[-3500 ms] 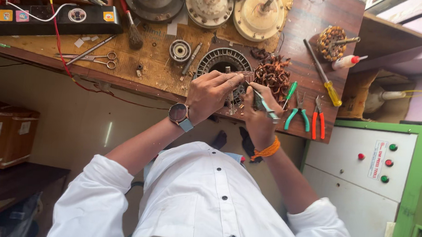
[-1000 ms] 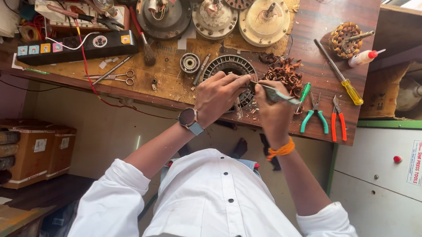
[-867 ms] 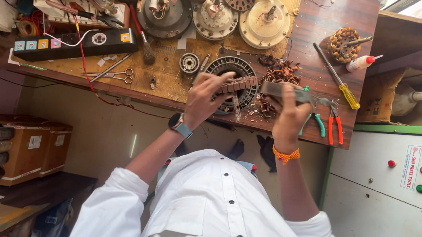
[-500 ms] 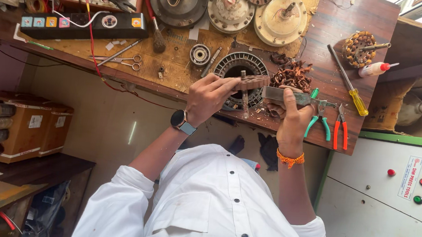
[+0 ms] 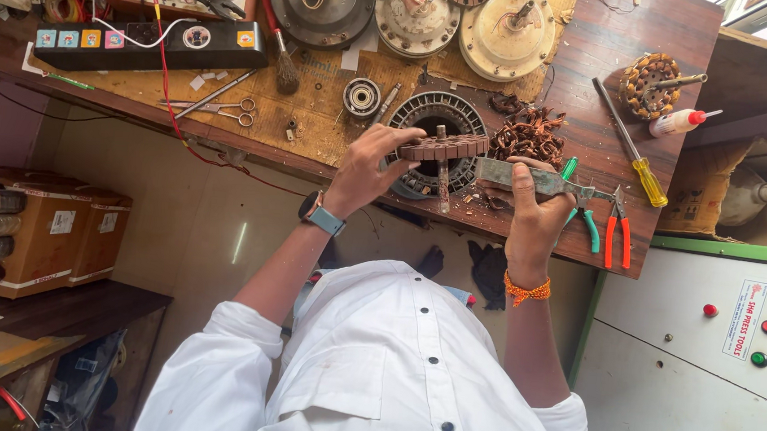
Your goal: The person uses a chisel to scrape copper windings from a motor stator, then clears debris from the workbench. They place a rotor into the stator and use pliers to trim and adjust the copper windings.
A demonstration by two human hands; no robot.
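Holding, left to right above the table (image 5: 593,50): your left hand (image 5: 371,162) clamped on the rim of a slotted brown stator core (image 5: 442,147), lifted over the round motor housing (image 5: 433,120); your right hand (image 5: 532,212) closed around a flat grey metal bar (image 5: 530,178); beside it, green-handled pliers (image 5: 586,216), red-handled pliers (image 5: 616,236).

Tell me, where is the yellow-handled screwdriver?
In the head view, the yellow-handled screwdriver lies slantwise on the wooden workbench, toward the picture's right, between the pile of copper wire and the white glue bottle, above the red-handled pliers.
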